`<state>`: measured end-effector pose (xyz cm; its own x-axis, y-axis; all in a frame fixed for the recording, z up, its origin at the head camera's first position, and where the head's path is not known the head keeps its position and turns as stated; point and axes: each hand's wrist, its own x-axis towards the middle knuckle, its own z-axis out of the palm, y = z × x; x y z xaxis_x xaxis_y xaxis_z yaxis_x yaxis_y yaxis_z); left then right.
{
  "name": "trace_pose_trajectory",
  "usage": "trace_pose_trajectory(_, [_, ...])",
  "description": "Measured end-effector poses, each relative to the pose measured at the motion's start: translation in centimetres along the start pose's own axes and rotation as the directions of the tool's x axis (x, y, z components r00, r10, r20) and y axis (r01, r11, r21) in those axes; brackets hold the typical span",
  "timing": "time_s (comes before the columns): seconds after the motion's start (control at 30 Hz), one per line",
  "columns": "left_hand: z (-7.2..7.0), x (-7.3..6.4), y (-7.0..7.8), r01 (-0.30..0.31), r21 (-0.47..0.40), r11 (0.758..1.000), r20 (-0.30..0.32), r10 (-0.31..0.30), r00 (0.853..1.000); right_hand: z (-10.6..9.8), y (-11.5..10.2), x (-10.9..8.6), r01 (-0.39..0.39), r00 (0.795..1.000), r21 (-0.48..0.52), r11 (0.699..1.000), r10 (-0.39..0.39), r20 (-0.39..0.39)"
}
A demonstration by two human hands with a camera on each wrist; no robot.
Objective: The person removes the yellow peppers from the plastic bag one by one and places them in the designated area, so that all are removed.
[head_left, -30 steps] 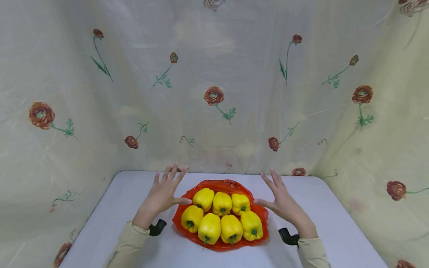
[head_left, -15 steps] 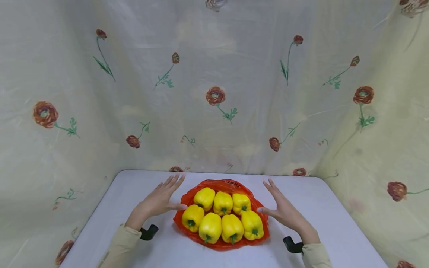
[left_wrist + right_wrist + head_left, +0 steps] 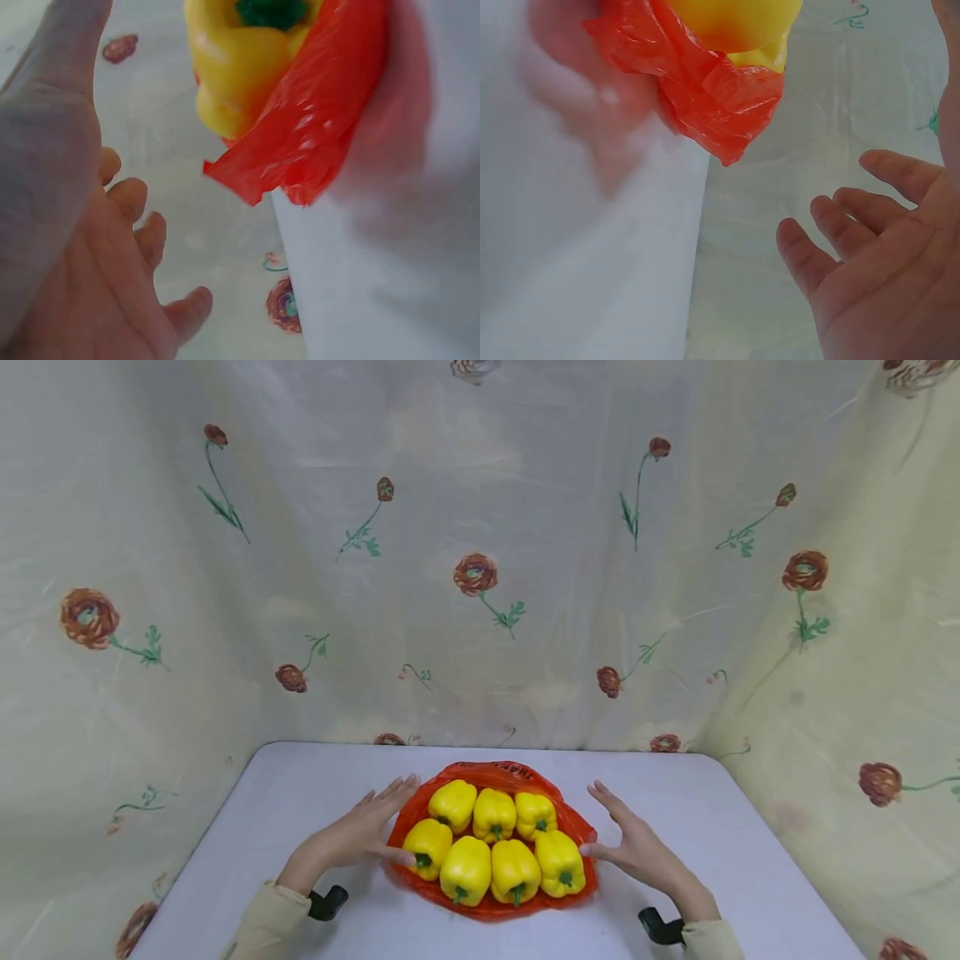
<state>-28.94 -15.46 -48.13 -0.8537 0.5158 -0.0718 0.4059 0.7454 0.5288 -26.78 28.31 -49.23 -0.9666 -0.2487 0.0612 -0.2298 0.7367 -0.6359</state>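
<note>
Several yellow bell peppers (image 3: 467,870) lie in two rows on a red plastic bag (image 3: 491,910), stems mostly toward the near side. At the bag's left side is my left hand (image 3: 360,831), fingers extended and thumb overlapping the bag's edge in the head view. On the opposite side my right hand (image 3: 637,847) has its fingers spread, the thumb tip right at the bag's right edge. Both palms face the peppers, and neither hand holds anything. In the left wrist view a pepper (image 3: 240,67) shows above a crumpled bag edge (image 3: 307,127); the right wrist view shows bag film (image 3: 712,97) apart from the fingers.
The bag rests on a white table (image 3: 315,785) with rounded far corners. Behind and at both sides hangs a pale flower-patterned curtain (image 3: 555,635). A black wrist mount (image 3: 327,903) sits on the left wrist, and another black mount (image 3: 660,928) on the right.
Both hands have come lower and nearer the front edge, the right shifting slightly outward. The left fingers have drawn closer together. The peppers and bag stay in place.
</note>
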Motion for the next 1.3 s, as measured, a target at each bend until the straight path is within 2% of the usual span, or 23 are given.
trace_pose_trajectory(0.3, [1.1,0.0,-0.1,-0.021,0.0,1.0,0.042,0.021,0.999,0.7,0.1,-0.4,-0.057,0.998,0.074,0.996,0.055,0.024])
trace_pose_trajectory(0.6, [2.3,0.2,-1.0,-0.026,-0.019,0.999,0.065,0.027,0.998,1.2,0.2,-0.6,-0.012,1.0,0.118,0.993,0.013,-0.009])
trace_pose_trajectory(0.7, [2.5,0.3,-1.1,-0.028,-0.029,0.999,0.07,0.03,0.997,1.2,0.2,-0.7,-0.018,1.0,0.13,0.991,0.02,-0.013])
trace_pose_trajectory(1.07, [3.3,0.3,-1.6,0.012,-0.04,0.999,0.083,-0.009,0.996,1.2,0.2,-0.8,-0.03,0.999,0.198,0.98,0.025,0.027])
trace_pose_trajectory(1.3, [3.7,0.6,-2.0,0.043,-0.02,0.999,0.07,-0.041,0.997,1.0,-0.3,-0.5,-0.035,0.997,0.252,0.967,0.016,0.077])
